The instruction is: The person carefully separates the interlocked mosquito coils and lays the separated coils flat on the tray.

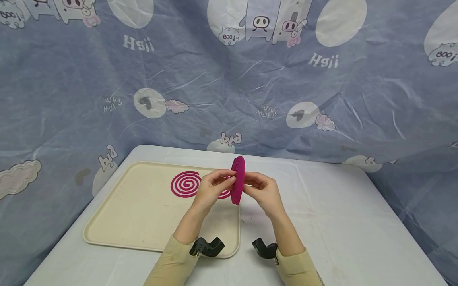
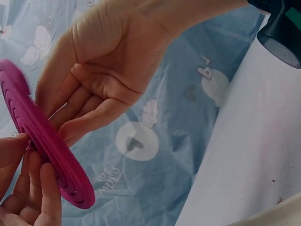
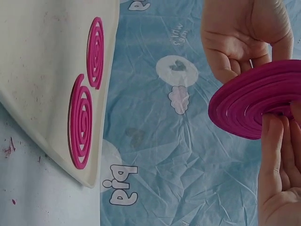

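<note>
One coiled magenta disc (image 1: 238,180), on edge above the right side of a cream tray (image 1: 143,206), between left hand (image 1: 209,190) and right hand (image 1: 265,194), each nearly closed, thumb and fingers pinching it from opposite sides. Two flat magenta spirals (image 3: 83,123), side by side on the tray, one partly hidden by the left hand in the head view. White-covered table (image 1: 329,222) beneath; blue-grey printed cloth (image 1: 207,79) behind.

Wide head view looks down from six toward twelve o'clock.
Close wrist views share the held magenta coil (image 2: 52,142).
</note>
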The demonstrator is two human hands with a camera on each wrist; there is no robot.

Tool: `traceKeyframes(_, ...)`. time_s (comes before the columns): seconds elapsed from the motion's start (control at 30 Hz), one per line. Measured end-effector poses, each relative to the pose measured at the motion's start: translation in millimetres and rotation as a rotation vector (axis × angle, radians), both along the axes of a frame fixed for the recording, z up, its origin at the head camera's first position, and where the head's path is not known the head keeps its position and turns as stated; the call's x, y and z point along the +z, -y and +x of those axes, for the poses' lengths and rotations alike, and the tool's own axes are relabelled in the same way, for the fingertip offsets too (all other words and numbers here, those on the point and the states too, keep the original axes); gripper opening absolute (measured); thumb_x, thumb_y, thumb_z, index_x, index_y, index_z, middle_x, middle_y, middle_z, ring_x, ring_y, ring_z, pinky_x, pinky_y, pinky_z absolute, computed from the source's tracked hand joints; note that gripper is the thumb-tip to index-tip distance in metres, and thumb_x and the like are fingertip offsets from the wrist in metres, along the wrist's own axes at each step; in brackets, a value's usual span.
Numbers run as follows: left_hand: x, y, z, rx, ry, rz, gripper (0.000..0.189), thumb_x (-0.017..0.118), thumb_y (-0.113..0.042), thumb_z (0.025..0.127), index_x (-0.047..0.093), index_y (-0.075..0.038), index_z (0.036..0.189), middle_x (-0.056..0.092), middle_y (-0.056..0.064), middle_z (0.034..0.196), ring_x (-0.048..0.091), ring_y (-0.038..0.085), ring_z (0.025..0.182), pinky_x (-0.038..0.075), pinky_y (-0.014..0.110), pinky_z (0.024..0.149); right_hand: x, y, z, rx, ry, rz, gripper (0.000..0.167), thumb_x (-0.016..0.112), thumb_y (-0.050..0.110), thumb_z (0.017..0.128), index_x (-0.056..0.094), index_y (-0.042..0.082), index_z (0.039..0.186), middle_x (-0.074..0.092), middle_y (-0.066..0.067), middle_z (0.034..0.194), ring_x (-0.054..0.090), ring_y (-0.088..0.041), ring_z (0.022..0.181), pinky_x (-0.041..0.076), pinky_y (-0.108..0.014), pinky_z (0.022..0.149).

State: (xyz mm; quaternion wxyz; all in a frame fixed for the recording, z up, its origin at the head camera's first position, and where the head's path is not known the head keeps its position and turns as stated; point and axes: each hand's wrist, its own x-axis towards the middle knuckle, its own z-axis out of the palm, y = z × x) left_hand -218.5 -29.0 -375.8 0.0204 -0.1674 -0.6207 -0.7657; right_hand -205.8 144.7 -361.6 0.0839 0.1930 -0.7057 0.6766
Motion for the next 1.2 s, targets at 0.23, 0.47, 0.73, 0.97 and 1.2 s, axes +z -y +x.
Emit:
traceKeyframes(0.23, 0.4, -0.6, -0.3, -0.042, 0.03, 0.03, 0.023, 0.063, -0.001, 0.088, 0.062, 0.004, 0.111, 0.061, 0.014, 0.094, 0.063, 0.016, 0.078, 0.054, 0.032, 0.079, -1.1, -0.7, -1.5, -0.005, -0.019, 0.05, 0.031, 0.072, 0.002, 0.08, 0.066, -0.004, 0.11, 0.067, -0.016, 0.105, 0.065, -0.018, 0.093, 0.054, -0.029, 0.077)
traceKeyframes(0.47, -0.2, -1.0, -1.2, -0.047, 0.021, 0.014, 0.024, 0.062, -0.002, 0.089, 0.061, 0.003, 0.112, 0.06, 0.014, 0.095, 0.062, 0.016, 0.079, 0.054, 0.032, 0.079, -1.2, -1.4, -2.3, -0.02, -0.035, 0.05, 0.03, 0.072, 0.001, 0.08, 0.066, -0.004, 0.109, 0.068, -0.015, 0.101, 0.065, -0.018, 0.091, 0.055, -0.03, 0.077)
traceKeyframes(0.73, -0.2, -3.6, -1.1, -0.033, 0.0, 0.021, 0.024, 0.063, -0.001, 0.088, 0.059, 0.007, 0.11, 0.061, 0.007, 0.088, 0.062, 0.014, 0.077, 0.055, 0.03, 0.077, -1.5, -0.3, -2.6, -0.024, -0.049, 0.053, 0.031, 0.069, -0.003, 0.081, 0.063, -0.007, 0.111, 0.065, -0.022, 0.103, 0.064, -0.016, 0.09, 0.055, -0.028, 0.075)
traceKeyframes(0.97, 0.5, -5.2, 0.5, 0.008, -0.02, -0.034, 0.021, 0.063, -0.002, 0.088, 0.062, 0.003, 0.108, 0.062, 0.009, 0.094, 0.06, 0.015, 0.082, 0.054, 0.028, 0.077, -2.2, -0.4, -3.7, -0.015, -0.068, 0.073, 0.032, 0.069, -0.004, 0.081, 0.062, -0.006, 0.112, 0.064, -0.022, 0.102, 0.063, -0.015, 0.09, 0.055, -0.028, 0.073)
traceKeyframes(1.2, 0.2, -5.4, 0.6, 0.095, -0.102, -0.127, 0.02, 0.066, 0.002, 0.083, 0.064, 0.001, 0.103, 0.065, 0.012, 0.098, 0.059, 0.02, 0.09, 0.051, 0.024, 0.075, -4.3, -0.2, -5.2, -0.001, -0.089, 0.097, 0.032, 0.07, -0.006, 0.08, 0.062, -0.006, 0.11, 0.065, -0.022, 0.096, 0.064, -0.015, 0.087, 0.055, -0.028, 0.073)
